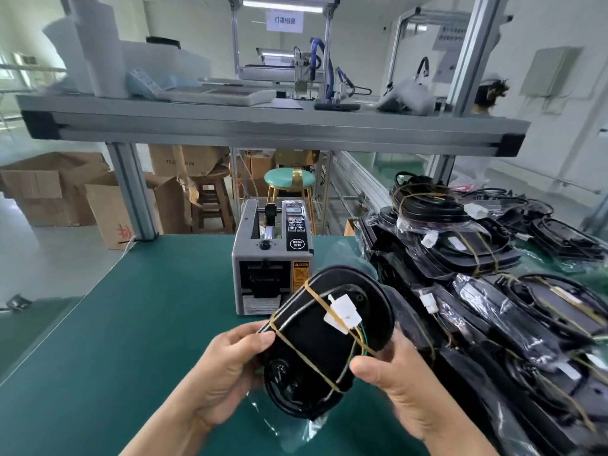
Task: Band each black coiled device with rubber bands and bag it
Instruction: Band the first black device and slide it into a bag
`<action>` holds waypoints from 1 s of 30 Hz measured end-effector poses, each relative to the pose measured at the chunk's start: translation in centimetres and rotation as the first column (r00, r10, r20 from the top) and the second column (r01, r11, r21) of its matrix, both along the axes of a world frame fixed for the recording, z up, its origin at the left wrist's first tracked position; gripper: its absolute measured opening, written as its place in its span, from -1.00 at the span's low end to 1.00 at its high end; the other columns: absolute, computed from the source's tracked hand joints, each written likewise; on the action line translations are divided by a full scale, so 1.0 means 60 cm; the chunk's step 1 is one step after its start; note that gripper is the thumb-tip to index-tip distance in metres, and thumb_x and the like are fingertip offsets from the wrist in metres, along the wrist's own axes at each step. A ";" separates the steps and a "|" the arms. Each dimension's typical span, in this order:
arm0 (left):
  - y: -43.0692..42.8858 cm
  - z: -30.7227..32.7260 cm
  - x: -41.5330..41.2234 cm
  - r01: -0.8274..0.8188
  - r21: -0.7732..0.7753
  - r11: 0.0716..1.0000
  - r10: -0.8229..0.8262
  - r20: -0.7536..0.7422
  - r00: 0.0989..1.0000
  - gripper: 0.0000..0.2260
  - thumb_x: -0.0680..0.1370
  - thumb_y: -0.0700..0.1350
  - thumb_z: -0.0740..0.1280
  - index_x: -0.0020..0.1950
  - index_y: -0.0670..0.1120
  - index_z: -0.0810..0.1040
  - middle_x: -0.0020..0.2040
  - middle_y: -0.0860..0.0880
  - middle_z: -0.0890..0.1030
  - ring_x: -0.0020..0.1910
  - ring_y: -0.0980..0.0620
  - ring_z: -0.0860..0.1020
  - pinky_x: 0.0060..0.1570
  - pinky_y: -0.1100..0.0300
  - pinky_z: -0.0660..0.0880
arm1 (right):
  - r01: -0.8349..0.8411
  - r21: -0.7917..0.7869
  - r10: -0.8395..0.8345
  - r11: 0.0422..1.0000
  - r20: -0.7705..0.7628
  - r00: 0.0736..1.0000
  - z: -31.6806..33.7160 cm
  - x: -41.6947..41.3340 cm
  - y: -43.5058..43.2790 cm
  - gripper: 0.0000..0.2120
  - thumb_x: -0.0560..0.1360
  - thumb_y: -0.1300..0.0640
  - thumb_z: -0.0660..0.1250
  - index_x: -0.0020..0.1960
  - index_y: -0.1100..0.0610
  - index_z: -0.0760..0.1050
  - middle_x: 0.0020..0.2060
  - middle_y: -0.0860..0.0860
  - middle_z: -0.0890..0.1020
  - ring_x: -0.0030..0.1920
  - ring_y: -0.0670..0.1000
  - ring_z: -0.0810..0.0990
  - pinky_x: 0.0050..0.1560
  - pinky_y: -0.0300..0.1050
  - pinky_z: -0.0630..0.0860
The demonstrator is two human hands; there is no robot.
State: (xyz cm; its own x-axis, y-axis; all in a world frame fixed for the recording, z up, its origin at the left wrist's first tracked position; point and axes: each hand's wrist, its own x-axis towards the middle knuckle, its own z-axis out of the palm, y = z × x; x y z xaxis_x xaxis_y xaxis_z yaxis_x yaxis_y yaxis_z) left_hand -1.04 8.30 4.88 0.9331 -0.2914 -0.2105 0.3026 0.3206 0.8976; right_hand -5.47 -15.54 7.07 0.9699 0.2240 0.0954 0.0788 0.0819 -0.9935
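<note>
- While both hands hold it up over the green mat (131, 324) in the head view, a black coiled device (316, 337) sits tilted, its far end toward the tape dispenser (273, 268).
- The left hand (227, 373) grips the device's left edge, thumb on top. The right hand (404, 390) grasps the right edge just below the white connector (340, 312), thumb curled in by the wires. Held from both sides, the piece appears steadied for bagging.
- Two yellow rubber bands (304, 355) cross the body and pin the cable and connector flat, so banding looks done.
- A clear bag (296, 426) hangs beneath the near end. The device's glossy lower part seems to be inside it and the upper part bare; how far the mouth reaches cannot be told.
- At right, a pile of devices (477, 258) lies packed together, many banded and wrapped in clear film; whether the farther ones are bagged is unclear.
- Behind are a shelf (263, 126), a stool (284, 179) and open cardboard boxes (49, 189), their contents not visible.
</note>
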 end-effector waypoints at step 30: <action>-0.076 0.078 -0.026 -0.454 0.377 0.807 0.208 0.538 0.817 -0.88 0.35 -0.07 0.56 -0.26 0.04 0.63 -0.26 0.07 0.58 -0.30 0.22 0.50 -0.24 0.44 0.43 | 0.215 -0.081 -0.198 0.973 0.179 0.964 0.009 0.025 0.043 -0.50 0.26 0.09 0.59 0.16 -0.11 0.57 0.05 -0.01 0.71 0.08 -0.02 0.69 0.07 -0.21 0.59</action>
State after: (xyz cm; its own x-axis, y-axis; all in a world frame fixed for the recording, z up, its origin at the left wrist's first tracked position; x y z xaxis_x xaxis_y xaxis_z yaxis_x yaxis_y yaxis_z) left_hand -2.59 3.75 9.54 0.9696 0.0754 0.2329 -0.2171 -0.1741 0.9605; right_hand -3.99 -12.94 7.61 0.9678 0.0371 0.2491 0.2508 -0.0521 -0.9666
